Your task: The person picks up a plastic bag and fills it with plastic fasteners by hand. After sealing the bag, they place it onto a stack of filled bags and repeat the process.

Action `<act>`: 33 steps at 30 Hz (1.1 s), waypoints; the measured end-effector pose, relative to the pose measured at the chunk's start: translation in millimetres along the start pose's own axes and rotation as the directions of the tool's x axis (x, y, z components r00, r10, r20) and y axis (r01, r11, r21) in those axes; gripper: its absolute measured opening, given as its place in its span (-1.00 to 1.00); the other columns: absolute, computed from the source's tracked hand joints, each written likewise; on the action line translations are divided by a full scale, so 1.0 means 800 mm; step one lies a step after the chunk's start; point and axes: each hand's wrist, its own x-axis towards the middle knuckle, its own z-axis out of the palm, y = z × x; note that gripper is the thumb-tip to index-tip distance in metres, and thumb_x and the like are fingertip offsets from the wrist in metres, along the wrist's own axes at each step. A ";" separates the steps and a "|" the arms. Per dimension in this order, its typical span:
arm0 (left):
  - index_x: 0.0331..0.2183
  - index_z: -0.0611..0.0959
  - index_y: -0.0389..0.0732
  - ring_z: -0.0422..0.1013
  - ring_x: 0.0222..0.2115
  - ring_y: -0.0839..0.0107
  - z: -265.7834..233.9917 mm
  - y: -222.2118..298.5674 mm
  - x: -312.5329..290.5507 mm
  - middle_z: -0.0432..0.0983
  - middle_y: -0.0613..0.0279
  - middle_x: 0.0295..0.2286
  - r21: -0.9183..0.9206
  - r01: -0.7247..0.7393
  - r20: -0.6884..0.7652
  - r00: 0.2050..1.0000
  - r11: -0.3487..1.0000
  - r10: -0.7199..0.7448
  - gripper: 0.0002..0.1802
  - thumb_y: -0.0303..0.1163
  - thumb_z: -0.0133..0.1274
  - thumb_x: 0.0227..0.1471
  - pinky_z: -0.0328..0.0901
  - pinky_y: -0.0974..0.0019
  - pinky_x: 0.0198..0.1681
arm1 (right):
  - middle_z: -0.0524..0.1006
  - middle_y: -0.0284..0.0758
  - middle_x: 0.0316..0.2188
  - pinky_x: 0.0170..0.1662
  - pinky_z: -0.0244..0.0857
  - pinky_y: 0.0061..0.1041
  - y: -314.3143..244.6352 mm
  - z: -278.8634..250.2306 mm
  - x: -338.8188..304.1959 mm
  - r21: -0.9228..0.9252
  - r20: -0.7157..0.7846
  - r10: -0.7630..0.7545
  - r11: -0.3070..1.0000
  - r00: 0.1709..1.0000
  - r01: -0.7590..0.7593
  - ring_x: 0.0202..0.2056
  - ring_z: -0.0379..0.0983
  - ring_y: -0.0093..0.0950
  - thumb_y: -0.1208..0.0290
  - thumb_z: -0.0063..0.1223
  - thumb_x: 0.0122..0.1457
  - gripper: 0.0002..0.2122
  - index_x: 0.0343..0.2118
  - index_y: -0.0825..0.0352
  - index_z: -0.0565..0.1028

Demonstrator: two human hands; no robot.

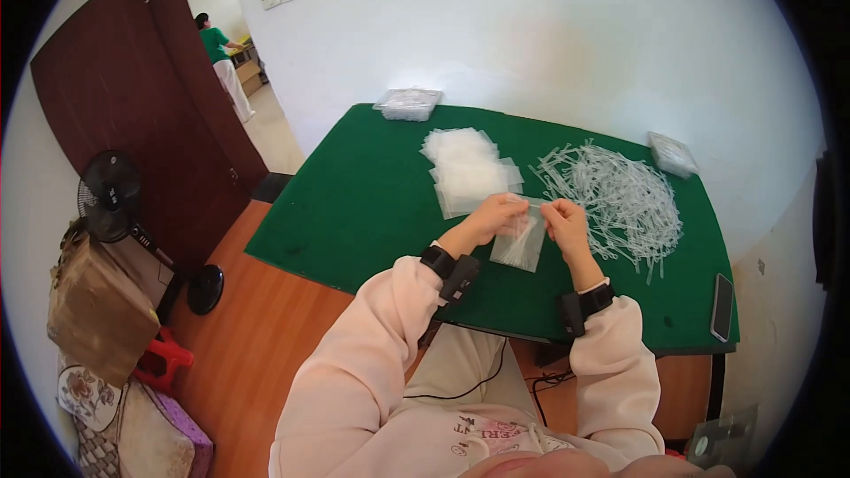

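Note:
Between my two hands hangs a small clear plastic bag (515, 250) with several thin, pale, stick-like pieces inside. My left hand (496, 217) pinches its upper left edge, while my right hand (565, 222) grips the upper right corner with closed fingers. Just beyond my left hand lies a spread stack of flat, translucent bags (469, 168). To the right of my right hand is a large loose heap of thin, clear plastic pieces (620, 199); their exact kind is too small to tell. All this is over a green-covered table (336, 204).
A clear box (409, 104) stands at the table's far left edge, another clear box (673, 154) at the far right. A phone (722, 307) lies near the right edge. A fan (111, 195) and a cardboard box (102, 310) are at left. Through the doorway stands a person (221, 62).

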 end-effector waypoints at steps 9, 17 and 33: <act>-0.39 0.47 -0.20 0.41 -0.52 0.48 -0.003 -0.004 -0.003 0.39 0.31 -0.49 0.150 -0.036 0.084 0.996 0.988 0.024 -0.77 -0.23 -0.02 -0.01 0.34 0.40 -0.44 | 0.36 -0.53 -0.71 -0.62 0.01 -0.76 0.018 0.009 0.002 -0.078 0.069 -0.065 0.995 0.996 0.070 -0.68 0.17 -0.78 0.47 0.02 0.00 -0.89 -0.57 0.37 0.43; -0.42 0.46 -0.20 0.43 -0.51 0.47 -0.001 -0.004 -0.001 0.39 0.31 -0.50 0.095 0.024 0.075 0.997 0.995 -0.031 -0.80 -0.27 -0.07 0.01 0.37 0.37 -0.42 | 0.33 -0.55 -0.72 -0.62 -0.02 -0.75 0.033 0.000 0.010 -0.139 0.062 -0.047 0.989 0.997 0.055 -0.67 0.13 -0.78 0.48 0.01 0.00 -0.89 -0.59 0.37 0.42; -0.59 0.49 -0.27 0.30 -0.69 0.58 -0.005 -0.007 0.005 0.37 0.33 -0.69 0.354 -0.108 0.064 0.994 0.929 0.091 -0.73 -0.29 -0.04 0.00 0.23 0.50 -0.62 | 0.28 -0.57 -0.73 -0.62 -0.06 -0.73 0.032 0.003 0.012 -0.236 -0.008 -0.186 0.955 0.983 0.179 -0.67 0.09 -0.78 0.44 0.02 0.02 -0.83 -0.63 0.38 0.40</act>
